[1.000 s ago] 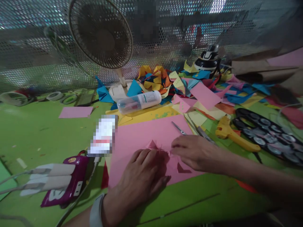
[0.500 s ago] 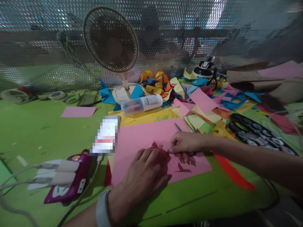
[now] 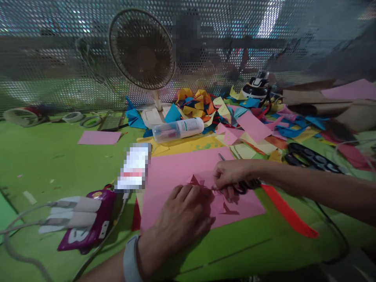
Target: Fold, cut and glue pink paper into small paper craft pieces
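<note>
A large pink paper sheet (image 3: 167,172) lies on the green table, with both hands over it. My left hand (image 3: 185,211), with a pale band at the wrist, is curled palm down over a folded pink paper piece (image 3: 195,180) whose pointed flaps stick up past the fingers. My right hand (image 3: 227,178) is closed in a pinch at the right edge of that piece; the fingertips are partly hidden. Under the right hand are scissors (image 3: 243,188), their dark handles and one blade tip showing. A small pink flap (image 3: 225,209) stands up nearer me.
On the left are a lit phone (image 3: 133,166), its cable, and a purple power bank (image 3: 91,223) with white plugs. A fan (image 3: 143,51), a clear bottle (image 3: 178,129) and heaped coloured paper (image 3: 199,103) stand behind. Right are an orange-red strip (image 3: 289,211) and a black case (image 3: 311,156).
The whole view has shifted slightly to the right. More of the scissors' handles shows under my right hand. Both hands stay at the folded pink paper.
</note>
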Motion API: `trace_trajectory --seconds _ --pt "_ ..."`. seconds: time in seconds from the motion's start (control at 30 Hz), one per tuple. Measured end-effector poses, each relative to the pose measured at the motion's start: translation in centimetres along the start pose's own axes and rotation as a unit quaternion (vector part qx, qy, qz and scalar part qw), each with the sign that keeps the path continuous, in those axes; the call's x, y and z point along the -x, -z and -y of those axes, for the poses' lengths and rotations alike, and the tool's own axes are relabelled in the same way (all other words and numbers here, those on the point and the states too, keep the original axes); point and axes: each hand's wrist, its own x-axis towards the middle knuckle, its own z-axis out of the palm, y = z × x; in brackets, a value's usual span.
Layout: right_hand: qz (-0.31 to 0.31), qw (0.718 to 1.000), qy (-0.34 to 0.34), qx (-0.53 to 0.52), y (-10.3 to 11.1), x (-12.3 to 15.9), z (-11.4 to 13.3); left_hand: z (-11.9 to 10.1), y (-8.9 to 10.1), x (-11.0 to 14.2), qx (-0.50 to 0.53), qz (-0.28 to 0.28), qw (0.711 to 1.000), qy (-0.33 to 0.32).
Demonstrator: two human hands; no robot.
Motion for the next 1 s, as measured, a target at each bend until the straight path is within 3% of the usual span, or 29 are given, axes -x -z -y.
trace_trajectory --seconds 0.37,0.63,0.83,1.0 --pt "0.031 0.999 0.01 -0.026 0.3 -0.3 -0.8 -0.1 0.1 0.2 0.018 0.014 1.0 0.004" --pt "0.024 1.0 -0.009 -0.015 0.7 -0.4 -1.5 -0.1 0.1 0.3 0.033 0.016 0.999 0.002" --pt "-0.001 1.0 0.017 0.004 0.7 -0.4 -1.3 -0.1 0.2 0.1 0.032 0.028 0.999 0.001" --pt "0.026 1.0 -0.004 0.015 1.0 -0.9 -1.4 0.0 0.2 0.2 0.037 0.041 0.998 0.004"
